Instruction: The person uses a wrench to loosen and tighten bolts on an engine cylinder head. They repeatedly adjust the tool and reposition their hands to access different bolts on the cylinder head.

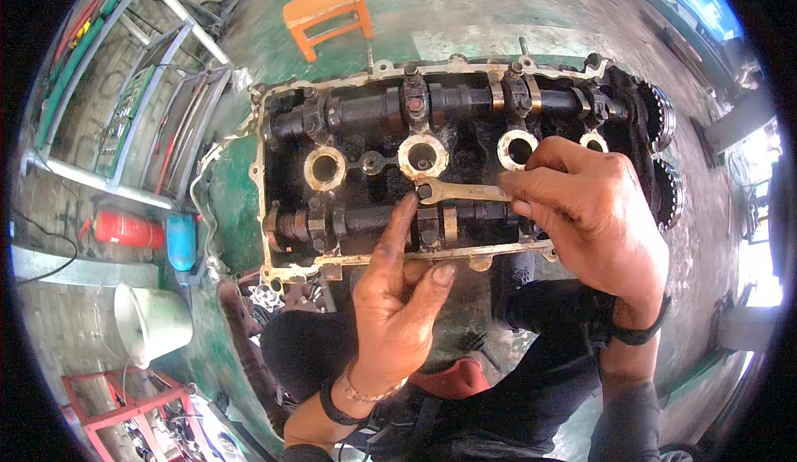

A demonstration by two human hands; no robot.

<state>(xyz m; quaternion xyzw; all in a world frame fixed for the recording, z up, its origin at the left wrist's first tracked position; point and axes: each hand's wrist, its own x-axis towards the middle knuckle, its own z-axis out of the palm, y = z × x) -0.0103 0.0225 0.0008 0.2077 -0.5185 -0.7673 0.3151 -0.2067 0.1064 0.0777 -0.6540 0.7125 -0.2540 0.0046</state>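
A dirty engine cylinder head lies in front of me, with two dark camshafts under bearing caps and a row of round, pale-rimmed holes between them. My right hand pinches the shank of a small open-end wrench between thumb and fingers. The wrench's jaw sits around a bolt head on the near camshaft's cap, just below the second hole. From the near side, my left hand stretches its index finger up to the wrench's jaw. Its thumb stands apart, the other fingers are partly curled, and it grips nothing.
Toothed sprockets stick out at the head's right end. An orange stool stands beyond it. On the left are a metal tool rack, a red fire extinguisher, a blue container, a white bucket and a red rack.
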